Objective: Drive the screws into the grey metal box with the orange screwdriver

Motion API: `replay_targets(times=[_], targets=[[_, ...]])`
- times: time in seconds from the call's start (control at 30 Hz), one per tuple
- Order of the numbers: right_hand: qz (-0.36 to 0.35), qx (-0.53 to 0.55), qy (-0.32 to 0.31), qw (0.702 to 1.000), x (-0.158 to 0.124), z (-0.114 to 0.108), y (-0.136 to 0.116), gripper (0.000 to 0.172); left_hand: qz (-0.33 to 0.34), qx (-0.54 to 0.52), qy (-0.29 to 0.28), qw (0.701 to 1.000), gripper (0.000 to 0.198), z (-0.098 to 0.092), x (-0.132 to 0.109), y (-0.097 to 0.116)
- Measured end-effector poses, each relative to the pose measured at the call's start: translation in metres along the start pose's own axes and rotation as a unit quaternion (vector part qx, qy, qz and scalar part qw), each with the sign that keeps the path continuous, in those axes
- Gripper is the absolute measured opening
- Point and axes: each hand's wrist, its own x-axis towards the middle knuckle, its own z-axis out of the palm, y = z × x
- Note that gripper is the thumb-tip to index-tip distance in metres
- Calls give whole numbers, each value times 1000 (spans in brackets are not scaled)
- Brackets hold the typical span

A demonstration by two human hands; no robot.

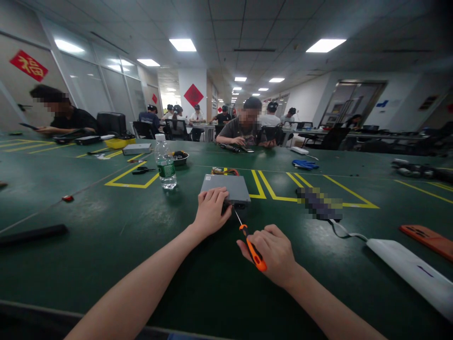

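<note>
A flat grey metal box (228,187) lies on the green table (106,236) in front of me. My left hand (211,211) rests on its near left corner, fingers curled over the edge, gripping it. My right hand (273,255) is closed around an orange-handled screwdriver (252,250). The thin shaft points up and left, and its tip meets the near edge of the box.
A water bottle (165,163) stands to the left, a small bowl (180,157) behind it. A white power strip (406,267) and an orange phone (428,237) lie at right, a black bar (33,233) at left. A person sits across; others work behind.
</note>
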Motion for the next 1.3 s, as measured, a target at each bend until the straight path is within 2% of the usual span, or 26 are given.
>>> replay_targets(times=[0.27,0.37,0.77,0.9,1.03,1.2,1.3], targets=[[-8,37,-4,999,-1,-3,1,6,-3,-4,-3,1000,29,-1,0,0],[-7,45,4,999,-4,-9,4,9,3,-6,-3,1000,28,-2,0,0],[8,-7,21,1000,-7,-15,14,11,6,0,-2,1000,28,-2,0,0],[11,-10,2,1000,-8,-12,14,10,7,0,-4,1000,29,-3,0,0],[3,2,-47,999,-8,-13,11,4,6,0,-4,1000,28,-3,0,0],[43,70,-84,993,-8,-23,7,26,7,-1,-6,1000,29,-3,0,0],[76,58,-95,991,-5,-29,3,22,7,1,-4,1000,29,-3,0,0]])
